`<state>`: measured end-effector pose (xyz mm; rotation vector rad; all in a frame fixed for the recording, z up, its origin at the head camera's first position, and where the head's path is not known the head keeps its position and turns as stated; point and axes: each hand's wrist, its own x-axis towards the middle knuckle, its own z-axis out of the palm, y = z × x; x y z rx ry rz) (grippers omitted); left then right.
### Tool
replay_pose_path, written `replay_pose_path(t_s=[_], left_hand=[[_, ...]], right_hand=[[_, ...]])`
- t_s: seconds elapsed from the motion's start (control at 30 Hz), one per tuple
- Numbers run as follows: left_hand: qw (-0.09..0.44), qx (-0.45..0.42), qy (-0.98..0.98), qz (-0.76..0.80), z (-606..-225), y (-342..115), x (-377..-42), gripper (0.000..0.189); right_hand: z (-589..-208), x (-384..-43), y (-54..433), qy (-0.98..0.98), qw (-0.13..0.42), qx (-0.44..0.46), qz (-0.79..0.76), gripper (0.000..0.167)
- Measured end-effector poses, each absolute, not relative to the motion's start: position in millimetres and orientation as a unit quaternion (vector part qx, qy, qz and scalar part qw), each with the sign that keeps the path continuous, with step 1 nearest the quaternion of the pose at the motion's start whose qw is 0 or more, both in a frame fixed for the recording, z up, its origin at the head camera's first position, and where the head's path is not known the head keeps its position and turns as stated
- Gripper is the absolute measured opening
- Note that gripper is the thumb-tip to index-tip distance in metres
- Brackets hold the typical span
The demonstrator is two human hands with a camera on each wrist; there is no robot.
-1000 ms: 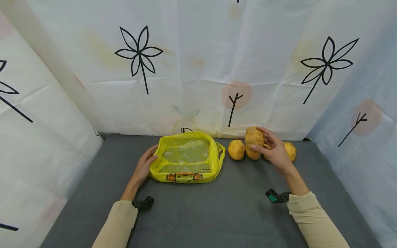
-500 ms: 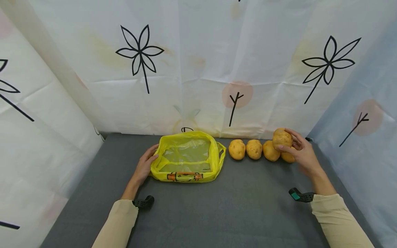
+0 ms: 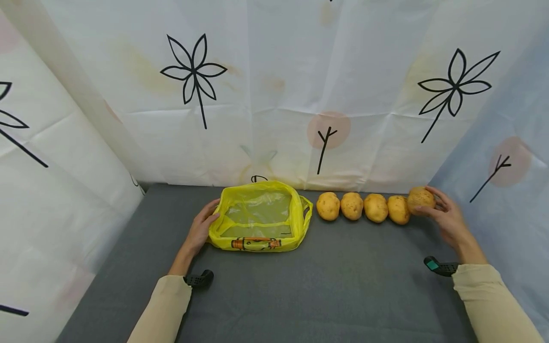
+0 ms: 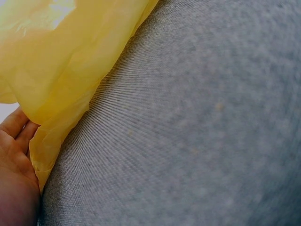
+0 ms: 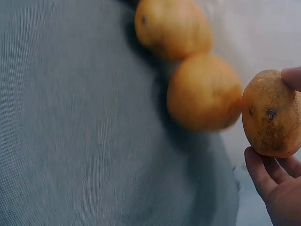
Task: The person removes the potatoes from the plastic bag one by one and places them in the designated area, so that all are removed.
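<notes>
A yellow plastic bag [image 3: 255, 244] lies on the grey table with its wide mouth up, and I see nothing inside. My left hand [image 3: 199, 229] rests against the bag's left side, fingers and thumb fairly straight; in the left wrist view a fold of the bag [image 4: 70, 70] covers the fingertips. At the right end of a row of potatoes [image 3: 351, 206], my right hand [image 3: 448, 218] grips a potato [image 3: 418, 200] between thumb and fingers. In the right wrist view this held potato [image 5: 269, 113] sits beside another potato [image 5: 204, 92]; whether it rests on the table I cannot tell.
The row of potatoes stands along the table's back edge, right of the bag. White cloth walls [image 3: 274, 95] with plant drawings rise behind and at both sides. Grey cloth covers the table [image 3: 300, 290]. A bag handle [image 3: 307, 212] sticks out toward the leftmost potato.
My right hand has carried the potato rightward over the others and lowered it to the row's right end. The left hand and the bag have stayed in place.
</notes>
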<state>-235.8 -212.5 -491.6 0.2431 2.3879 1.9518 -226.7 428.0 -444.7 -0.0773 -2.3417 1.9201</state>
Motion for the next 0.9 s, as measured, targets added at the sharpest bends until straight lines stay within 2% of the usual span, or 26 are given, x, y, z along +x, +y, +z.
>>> replay_pose_path(t_s=[0.17,0.47,0.9], left_hand=[[0.024,0.076,0.771,0.631,-492.2,-212.6,-236.0,0.048],[0.026,0.07,0.776,0.626,-491.2,-212.5,-235.7,0.049],[0.022,0.073,0.776,0.626,-491.0,-212.4,-235.5,0.048]], right_hand=[[-453.7,-229.4,442.1,-0.786,0.05,-0.058,0.613,0.071],[-465.6,-235.6,457.7,-0.836,-0.019,-0.102,0.538,0.08],[-470.8,-238.8,455.9,-0.843,-0.033,-0.123,0.522,0.079]])
